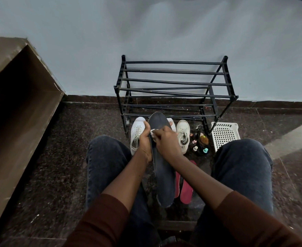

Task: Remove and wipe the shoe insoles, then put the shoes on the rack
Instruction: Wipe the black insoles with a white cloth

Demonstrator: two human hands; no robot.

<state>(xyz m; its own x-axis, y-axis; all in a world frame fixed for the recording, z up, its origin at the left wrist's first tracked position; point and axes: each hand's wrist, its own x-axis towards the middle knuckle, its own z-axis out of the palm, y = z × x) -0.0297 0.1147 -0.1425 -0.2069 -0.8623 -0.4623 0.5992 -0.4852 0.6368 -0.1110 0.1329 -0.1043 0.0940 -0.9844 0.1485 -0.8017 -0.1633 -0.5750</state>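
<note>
I sit facing a black shoe rack [175, 84] whose bars hold nothing. My left hand [145, 139] grips the left edge of a long dark insole [164, 179], held upright between my knees. My right hand [166, 141] pinches a small white wipe [153, 132] against the insole's upper part. One white sneaker [136, 134] stands on the floor left of the insole, another white sneaker [183, 134] right of it. A third white shoe [171, 123] is mostly hidden behind my hands. Two red insoles [186, 188] lie on the floor under my right forearm.
A white perforated basket [224, 133] stands right of the rack. Small bottles and a brush [201, 141] cluster between the sneakers and basket. A brown cabinet [18, 107] fills the left. My knees in dark jeans flank the work area; the wall is just behind the rack.
</note>
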